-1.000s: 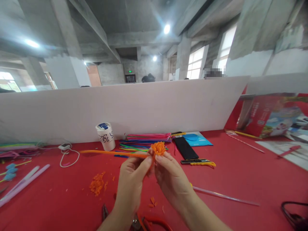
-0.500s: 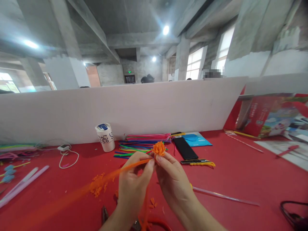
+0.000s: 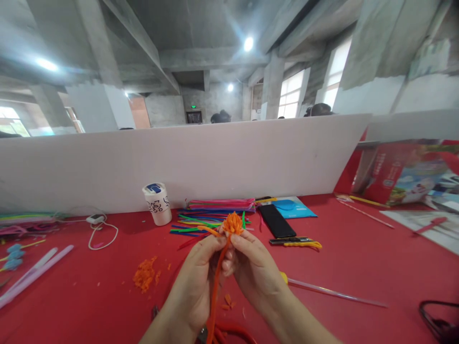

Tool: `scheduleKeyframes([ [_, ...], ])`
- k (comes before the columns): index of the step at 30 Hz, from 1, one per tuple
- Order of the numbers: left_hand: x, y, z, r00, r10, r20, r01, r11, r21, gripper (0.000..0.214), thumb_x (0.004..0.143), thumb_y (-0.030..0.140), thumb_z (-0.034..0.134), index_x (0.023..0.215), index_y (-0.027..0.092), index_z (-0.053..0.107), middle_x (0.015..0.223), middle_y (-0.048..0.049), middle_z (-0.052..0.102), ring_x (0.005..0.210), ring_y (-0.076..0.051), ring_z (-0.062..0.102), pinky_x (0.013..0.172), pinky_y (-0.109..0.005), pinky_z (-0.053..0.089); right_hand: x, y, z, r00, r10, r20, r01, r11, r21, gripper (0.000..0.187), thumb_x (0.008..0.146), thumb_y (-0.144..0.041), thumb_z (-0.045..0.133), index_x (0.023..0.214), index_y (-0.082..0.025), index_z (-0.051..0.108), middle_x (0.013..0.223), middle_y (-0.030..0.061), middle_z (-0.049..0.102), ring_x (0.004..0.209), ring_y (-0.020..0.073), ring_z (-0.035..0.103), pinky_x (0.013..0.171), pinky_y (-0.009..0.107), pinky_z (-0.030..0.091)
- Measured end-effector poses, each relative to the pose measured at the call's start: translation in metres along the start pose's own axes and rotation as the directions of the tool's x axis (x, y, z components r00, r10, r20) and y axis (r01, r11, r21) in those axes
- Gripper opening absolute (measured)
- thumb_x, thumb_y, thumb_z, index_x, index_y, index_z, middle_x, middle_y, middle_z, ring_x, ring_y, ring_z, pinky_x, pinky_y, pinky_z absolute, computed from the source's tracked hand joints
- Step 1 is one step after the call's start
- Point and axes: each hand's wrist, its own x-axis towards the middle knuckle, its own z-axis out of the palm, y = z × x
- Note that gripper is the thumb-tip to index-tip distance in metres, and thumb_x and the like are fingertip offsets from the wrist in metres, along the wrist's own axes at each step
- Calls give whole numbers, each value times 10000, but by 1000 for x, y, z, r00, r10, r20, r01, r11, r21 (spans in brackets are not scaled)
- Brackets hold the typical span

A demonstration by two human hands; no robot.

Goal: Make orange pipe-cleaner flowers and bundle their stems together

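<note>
While both hands meet above the near edge of the red desk (image 3: pixel 358 267), the left hand (image 3: pixel 195 286) and right hand (image 3: pixel 253 272) pinch closed on the orange pipe cleaner (image 3: pixel 215 282) just under its fuzzy head (image 3: pixel 233 223), which stands above the fingertips. The stem's long axis runs down towards the person, between the palms, equally near both hands. Orange trimmings (image 3: pixel 145 274) lie left, a clear straw (image 3: pixel 333 292) right, with bare desk around them.

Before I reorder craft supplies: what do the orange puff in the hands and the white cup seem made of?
Orange puff: fuzzy chenille pipe cleaner, probably wire-cored; matte bristly fibres, and its stem holds a curve. White cup: likely paper, matte, printed black marks.
</note>
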Motion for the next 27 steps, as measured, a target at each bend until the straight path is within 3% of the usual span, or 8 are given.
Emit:
scheduleKeyframes([
  [3, 6, -3, -5, 952, 304, -42, -281, 918, 280, 122, 708, 218, 617, 619, 138, 595, 509, 31, 521, 470, -63, 453, 464, -156, 393, 2, 1, 0, 992, -101, -74, 98, 994, -44, 169, 614, -263, 764, 704, -156, 669, 562, -28, 616, 474, 74, 515, 485, 172, 435],
  [7, 14, -9, -17, 606, 750, 266, -653, 277, 705, 92, 786, 153, 554, 714, 178, 605, 640, 15, 564, 638, -115, 540, 616, -213, 445, 2, 2, 2, 960, -184, -210, 173, 983, -68, 187, 547, -230, 808, 663, -175, 672, 692, -23, 655, 683, 101, 556, 690, 191, 437],
  [10, 16, -12, -24, 335, 749, 572, -717, -192, 671, 156, 792, 52, 516, 760, 183, 595, 717, 0, 569, 697, -117, 548, 672, -215, 448, 0, 2, 3, 964, -166, -205, 160, 986, -49, 196, 547, -236, 809, 690, -182, 686, 691, -26, 645, 674, 106, 538, 692, 214, 424],
  [13, 15, -14, -24, 249, 736, 629, -750, -265, 607, 185, 781, 26, 518, 834, 180, 606, 771, -12, 577, 714, -112, 558, 684, -209, 455, -2, -1, 4, 970, -152, -189, 147, 988, -44, 198, 557, -235, 805, 713, -175, 699, 704, -20, 647, 660, 102, 532, 671, 214, 421],
  [15, 11, -13, -19, 368, 773, 516, -759, -71, 648, 137, 777, 63, 542, 787, 177, 616, 747, -10, 586, 704, -116, 562, 669, -210, 453, -2, -3, 4, 970, -162, -180, 158, 987, -38, 184, 551, -221, 810, 686, -167, 697, 701, -19, 649, 660, 94, 538, 658, 197, 422],
  [18, 5, -8, -10, 755, 619, 217, -609, 539, 582, 103, 782, 172, 573, 692, 167, 623, 601, 14, 562, 573, -100, 523, 561, -196, 430, -2, -7, 3, 978, -161, -130, 156, 987, -47, 153, 577, -224, 796, 649, -162, 676, 618, -29, 622, 567, 79, 527, 553, 178, 416],
  [20, 2, -5, -6, 915, 386, 120, -402, 834, 379, 153, 773, 232, 594, 640, 160, 615, 524, 27, 532, 496, -82, 475, 500, -182, 403, -2, -8, 3, 988, -141, -68, 137, 988, -67, 147, 614, -248, 772, 642, -162, 656, 521, -41, 578, 453, 73, 493, 457, 180, 392],
  [27, -2, 0, -1, 992, 56, 114, -60, 998, 33, 143, 698, 207, 646, 599, 106, 624, 523, 19, 523, 443, -45, 404, 425, -156, 332, -4, -9, 4, 998, -45, 32, 46, 998, -52, 176, 634, -278, 754, 695, -162, 636, 439, -31, 572, 349, 95, 521, 368, 180, 420],
])
